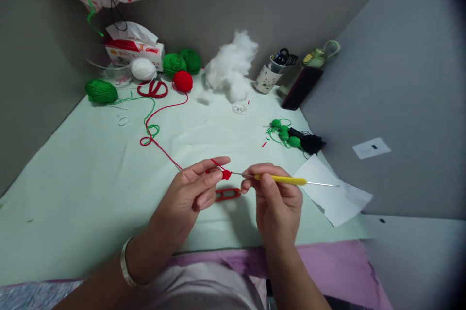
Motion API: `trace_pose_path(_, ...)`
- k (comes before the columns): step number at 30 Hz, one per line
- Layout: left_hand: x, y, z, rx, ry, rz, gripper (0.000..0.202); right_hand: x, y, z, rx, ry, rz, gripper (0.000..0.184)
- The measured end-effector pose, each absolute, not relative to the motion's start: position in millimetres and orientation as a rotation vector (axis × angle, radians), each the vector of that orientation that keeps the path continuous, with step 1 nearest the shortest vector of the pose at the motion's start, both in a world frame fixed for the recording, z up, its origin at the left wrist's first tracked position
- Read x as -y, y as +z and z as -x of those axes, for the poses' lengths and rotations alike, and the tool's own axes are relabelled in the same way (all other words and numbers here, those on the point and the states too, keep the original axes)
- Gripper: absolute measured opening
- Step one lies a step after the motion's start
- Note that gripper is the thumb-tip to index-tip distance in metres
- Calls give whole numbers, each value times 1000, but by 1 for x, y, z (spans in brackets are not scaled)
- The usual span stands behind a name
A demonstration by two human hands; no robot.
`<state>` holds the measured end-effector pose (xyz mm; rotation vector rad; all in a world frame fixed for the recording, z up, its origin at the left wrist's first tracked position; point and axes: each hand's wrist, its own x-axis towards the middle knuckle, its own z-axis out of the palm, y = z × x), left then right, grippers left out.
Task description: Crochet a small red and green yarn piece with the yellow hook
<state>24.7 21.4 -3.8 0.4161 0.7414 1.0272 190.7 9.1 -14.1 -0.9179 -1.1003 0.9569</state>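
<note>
A small piece of red crochet work [226, 174] is pinched between the thumb and fingers of my left hand [198, 186], with red yarn looped over the raised index finger. My right hand [276, 198] grips a crochet hook [282, 179] by its yellow handle; the metal tip points left and meets the red piece. The hook's other thin metal end sticks out to the right. From my left hand the red yarn [165, 152] runs back across the table to a red yarn ball [182, 81]. On the table below my hands lies a red-orange slotted plastic piece [228, 194], partly hidden by my left hand.
At the back are green yarn balls [174, 64], a white yarn ball [143, 68], red-handled scissors [153, 89], a tissue box [136, 53] and white stuffing [231, 67]. To the right stand a cup [268, 77] and a dark phone [302, 88], with green crochet pieces [284, 133] and paper [333, 193] nearer.
</note>
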Motion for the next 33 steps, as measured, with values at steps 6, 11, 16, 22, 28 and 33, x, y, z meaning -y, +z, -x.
trace_pose_path(6,-18,-5,-30,-813,1101,-551,29,-11,-14,-189,1159,968,929,17)
trace_pose_path(11,-8,-5,-40,-846,1114,-571,54,-2,-28,-187,1728,262,1069,35)
trace_pose_path(16,-14,-6,-33,-665,966,-347,37,-4,-26,-190,1583,319,1032,31)
trace_pose_path(22,-18,-8,-27,-745,1054,-467,19,-14,-11,-194,1167,909,956,18)
trace_pose_path(28,-8,-7,-37,-846,1104,-603,52,-3,-16,-185,1697,368,1059,27)
trace_pose_path(33,-14,-8,-36,-696,992,-475,38,-4,-19,-185,1524,501,1000,27)
